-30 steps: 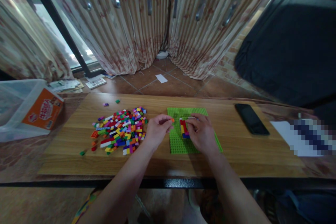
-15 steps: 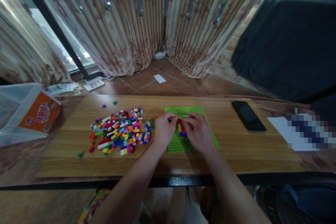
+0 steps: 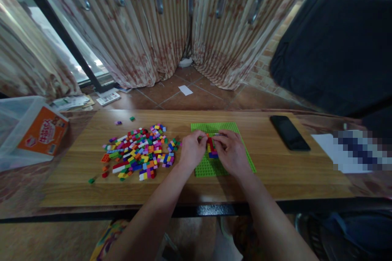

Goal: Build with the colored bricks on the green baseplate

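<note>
A green studded baseplate [image 3: 203, 170] lies on the wooden table, under both hands. Near its middle stands a small build of red, yellow and blue toy bricks [image 3: 212, 151]. My left hand [image 3: 192, 149] is at the build's left, thumb and forefinger pinched at a small orange brick [image 3: 207, 135]. From the right, my right hand [image 3: 232, 151] curls its fingers in against the build; its fingertips are closed together, and what they grip is mostly hidden. A big loose heap of coloured bricks [image 3: 137, 151] spreads to the left of the plate.
A black phone [image 3: 289, 132] lies on the table [image 3: 275, 179] right of the plate. Beyond the table's right end is a white paper [image 3: 324, 151]. A clear plastic bin [image 3: 18, 130] with an orange label stands at the left. Striped curtains [image 3: 137, 36] hang behind.
The view has shifted slightly. Both hands keep nearly the same place and pose at the brick build.
</note>
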A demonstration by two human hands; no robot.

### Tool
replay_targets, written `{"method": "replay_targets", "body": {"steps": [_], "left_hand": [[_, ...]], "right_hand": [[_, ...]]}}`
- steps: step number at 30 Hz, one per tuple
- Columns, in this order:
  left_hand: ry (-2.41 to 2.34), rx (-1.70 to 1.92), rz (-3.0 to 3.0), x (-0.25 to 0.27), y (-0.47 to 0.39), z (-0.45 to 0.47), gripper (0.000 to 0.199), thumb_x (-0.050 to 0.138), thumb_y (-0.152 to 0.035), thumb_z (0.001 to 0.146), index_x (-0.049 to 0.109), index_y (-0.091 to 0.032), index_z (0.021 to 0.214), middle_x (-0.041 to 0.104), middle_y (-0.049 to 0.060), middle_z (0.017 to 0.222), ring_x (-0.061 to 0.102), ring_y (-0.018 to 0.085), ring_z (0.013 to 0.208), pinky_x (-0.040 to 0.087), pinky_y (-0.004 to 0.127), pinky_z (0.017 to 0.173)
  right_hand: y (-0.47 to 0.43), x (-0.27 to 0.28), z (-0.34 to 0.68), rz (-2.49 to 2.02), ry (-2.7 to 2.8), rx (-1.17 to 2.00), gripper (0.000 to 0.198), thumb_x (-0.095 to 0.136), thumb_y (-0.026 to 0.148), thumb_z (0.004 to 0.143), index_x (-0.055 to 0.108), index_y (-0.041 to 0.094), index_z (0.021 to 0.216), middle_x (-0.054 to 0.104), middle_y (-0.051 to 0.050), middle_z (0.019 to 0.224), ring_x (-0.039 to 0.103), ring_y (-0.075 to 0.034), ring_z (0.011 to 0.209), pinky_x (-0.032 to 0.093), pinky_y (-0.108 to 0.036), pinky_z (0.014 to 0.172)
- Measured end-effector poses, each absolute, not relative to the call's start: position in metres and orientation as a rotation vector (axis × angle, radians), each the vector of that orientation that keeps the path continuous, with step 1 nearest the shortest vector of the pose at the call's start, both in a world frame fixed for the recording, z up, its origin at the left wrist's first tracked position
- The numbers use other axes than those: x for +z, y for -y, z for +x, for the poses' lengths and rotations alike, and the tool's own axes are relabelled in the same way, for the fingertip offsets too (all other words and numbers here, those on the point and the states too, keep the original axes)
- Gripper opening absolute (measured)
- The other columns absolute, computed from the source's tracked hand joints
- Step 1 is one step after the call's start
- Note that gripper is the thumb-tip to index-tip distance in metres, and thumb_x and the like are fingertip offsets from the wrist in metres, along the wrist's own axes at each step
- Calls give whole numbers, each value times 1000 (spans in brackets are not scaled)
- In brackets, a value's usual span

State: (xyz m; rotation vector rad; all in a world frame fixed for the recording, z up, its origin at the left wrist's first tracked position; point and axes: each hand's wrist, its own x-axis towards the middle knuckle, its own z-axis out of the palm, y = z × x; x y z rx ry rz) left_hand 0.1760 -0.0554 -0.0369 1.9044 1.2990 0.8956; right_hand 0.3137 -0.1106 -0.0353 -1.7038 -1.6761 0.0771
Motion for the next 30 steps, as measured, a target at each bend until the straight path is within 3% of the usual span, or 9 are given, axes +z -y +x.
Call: {"method": "replay_targets", "body": {"steps": [3,8,13,30], "left_hand": [[-1300,898,1889,-40,53,177,12,59,-18,85,70,-19,83,72,1,76,64,14,67,49,25,70],[-1206,1003,1834,-46,51,178,22,60,-12,83,70,-20,102,75,3,96,69,15,87,53,28,84],[-1208,966,1896,-45,51,176,17,61,-15,85,74,-21,94,76,3,99,70,18,93,53,32,90],[-1285,814,1985,-35,55,177,20,58,-15,86,73,-20,98,76,5,100,70,20,91,53,34,91]], "right_hand": [[111,-35,314,-1707,1683,79,24,53,20,87,76,23,91,66,-11,108,56,-27,106,48,-48,93],[111,-34,314,-1718,1696,84,24,53,20,88,76,22,92,66,-12,107,56,-27,106,48,-47,92],[111,-35,314,-1708,1701,79,24,52,19,88,76,22,93,65,-11,107,55,-26,106,48,-45,92],[110,-40,314,-1676,1669,82,25,51,26,88,76,24,90,66,-10,106,56,-27,104,46,-48,92]]}}
